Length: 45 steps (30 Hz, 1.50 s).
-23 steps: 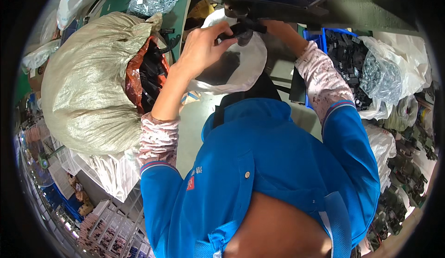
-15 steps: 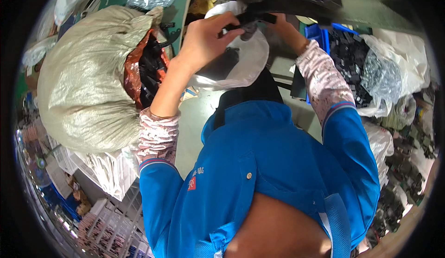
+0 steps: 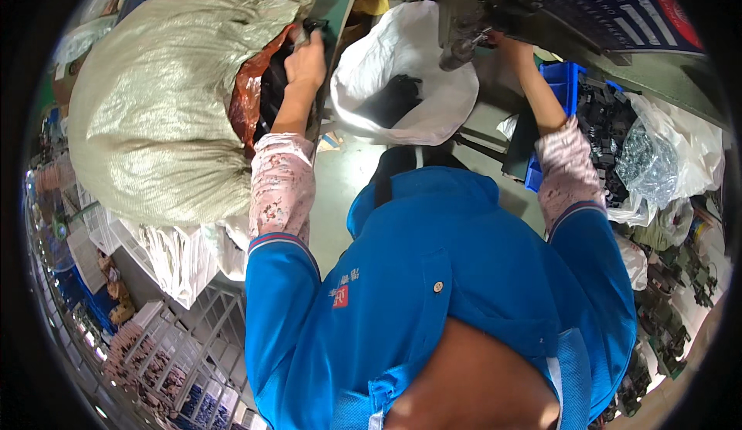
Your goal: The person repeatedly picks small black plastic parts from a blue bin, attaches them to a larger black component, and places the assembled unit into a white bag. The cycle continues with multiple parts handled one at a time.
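My left hand [image 3: 307,60] is at the mouth of a big pale woven sack [image 3: 154,113], its fingers curled round a small black part [image 3: 314,25]. Black pieces [image 3: 272,90] lie inside the sack's orange-red inner lining [image 3: 246,101]. My right hand [image 3: 512,49] reaches behind the greasy metal head of a machine [image 3: 464,32]; its fingers are mostly hidden there. Below that head hangs a white bag [image 3: 456,113] with its mouth wide, holding black pieces [image 3: 393,101].
At the right a blue bin [image 3: 568,82] stands beside many black parts [image 3: 603,121] and clear plastic bags [image 3: 657,151]. The machine's body with a dark plate [image 3: 618,12] overhangs the upper right. Stacked white sheets [image 3: 174,264] sit below the sack.
My left hand has left the black piece at the machine and moved left to the sack's mouth. My right hand stays by the machine. The view has shifted, showing more of the white bag.
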Each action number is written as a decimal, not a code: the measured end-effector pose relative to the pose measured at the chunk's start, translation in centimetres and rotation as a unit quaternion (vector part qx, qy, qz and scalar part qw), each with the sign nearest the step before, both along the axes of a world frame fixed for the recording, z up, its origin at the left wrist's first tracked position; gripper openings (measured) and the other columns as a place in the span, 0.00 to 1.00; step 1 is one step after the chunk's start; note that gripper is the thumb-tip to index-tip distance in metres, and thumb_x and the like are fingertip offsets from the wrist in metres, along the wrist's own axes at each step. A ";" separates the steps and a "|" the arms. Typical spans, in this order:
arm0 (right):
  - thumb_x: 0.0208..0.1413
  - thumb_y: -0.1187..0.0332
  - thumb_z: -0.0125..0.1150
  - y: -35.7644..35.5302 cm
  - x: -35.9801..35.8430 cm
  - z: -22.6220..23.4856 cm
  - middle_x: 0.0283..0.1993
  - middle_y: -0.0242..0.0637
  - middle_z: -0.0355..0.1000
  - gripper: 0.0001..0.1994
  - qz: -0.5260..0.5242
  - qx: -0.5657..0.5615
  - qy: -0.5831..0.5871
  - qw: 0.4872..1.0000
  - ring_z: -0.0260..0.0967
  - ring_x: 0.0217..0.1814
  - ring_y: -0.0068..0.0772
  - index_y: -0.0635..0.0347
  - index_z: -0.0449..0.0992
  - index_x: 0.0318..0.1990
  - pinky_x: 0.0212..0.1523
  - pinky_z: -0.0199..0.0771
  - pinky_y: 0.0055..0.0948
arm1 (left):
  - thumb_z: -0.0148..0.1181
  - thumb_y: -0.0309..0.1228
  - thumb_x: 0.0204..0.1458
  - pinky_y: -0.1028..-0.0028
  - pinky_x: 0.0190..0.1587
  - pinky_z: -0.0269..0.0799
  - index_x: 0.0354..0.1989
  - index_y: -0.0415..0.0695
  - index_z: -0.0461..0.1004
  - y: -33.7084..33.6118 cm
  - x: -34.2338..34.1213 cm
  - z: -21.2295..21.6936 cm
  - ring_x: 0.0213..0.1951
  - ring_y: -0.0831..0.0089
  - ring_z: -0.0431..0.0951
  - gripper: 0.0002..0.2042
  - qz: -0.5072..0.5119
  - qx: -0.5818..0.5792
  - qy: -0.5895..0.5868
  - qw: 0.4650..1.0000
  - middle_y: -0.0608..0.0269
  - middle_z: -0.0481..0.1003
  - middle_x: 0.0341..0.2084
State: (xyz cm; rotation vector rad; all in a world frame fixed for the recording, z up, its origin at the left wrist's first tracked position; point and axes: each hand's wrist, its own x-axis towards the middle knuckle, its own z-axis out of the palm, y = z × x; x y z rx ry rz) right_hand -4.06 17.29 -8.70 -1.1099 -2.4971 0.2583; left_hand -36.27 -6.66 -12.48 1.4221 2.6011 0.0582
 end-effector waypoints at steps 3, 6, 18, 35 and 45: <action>0.57 0.70 0.57 -3.7 0.7 4.8 0.37 0.35 0.74 0.07 -0.039 -0.504 0.381 0.774 0.71 0.38 0.30 0.59 0.76 0.41 0.38 0.71 0.28 | 0.54 0.28 0.52 0.56 0.37 0.73 0.54 0.48 0.64 -1.4 1.0 0.9 0.38 0.49 0.76 0.19 -0.050 0.154 -0.024 0.987 0.50 0.71 0.42; 0.57 0.72 0.59 -6.9 1.7 8.6 0.32 0.33 0.73 0.06 0.010 -0.593 0.444 0.672 0.70 0.33 0.24 0.63 0.77 0.38 0.35 0.70 0.24 | 0.61 0.24 0.48 0.63 0.38 0.73 0.40 0.43 0.75 -1.7 1.9 3.8 0.37 0.55 0.76 0.10 -0.063 0.376 -0.123 0.916 0.54 0.73 0.35; 0.55 0.71 0.61 -7.6 -0.1 10.0 0.27 0.32 0.71 0.06 0.110 -0.571 0.411 0.702 0.68 0.28 0.22 0.64 0.76 0.36 0.32 0.69 0.23 | 0.55 0.19 0.53 0.72 0.40 0.79 0.31 0.35 0.73 -7.4 5.7 8.4 0.35 0.64 0.80 0.01 0.278 0.531 -0.631 0.491 0.51 0.77 0.31; 0.47 0.74 0.58 -8.8 22.2 8.2 0.41 0.38 0.69 0.17 -0.120 -0.023 0.017 0.992 0.70 0.42 0.44 0.51 0.76 0.47 0.38 0.73 0.38 | 0.60 0.22 0.50 0.77 0.26 0.58 0.25 0.48 0.61 -1.3 30.7 8.1 0.18 0.81 0.57 0.12 0.129 0.243 -0.806 0.523 0.74 0.58 0.15; 0.45 0.72 0.66 -9.7 27.1 7.9 0.38 0.43 0.70 0.14 -0.086 -0.065 0.185 0.977 0.71 0.35 0.47 0.58 0.73 0.42 0.34 0.73 0.35 | 0.62 0.25 0.51 0.73 0.31 0.77 0.51 0.37 0.71 9.7 41.7 9.8 0.34 0.73 0.77 0.18 0.021 0.210 -0.814 0.541 0.62 0.75 0.35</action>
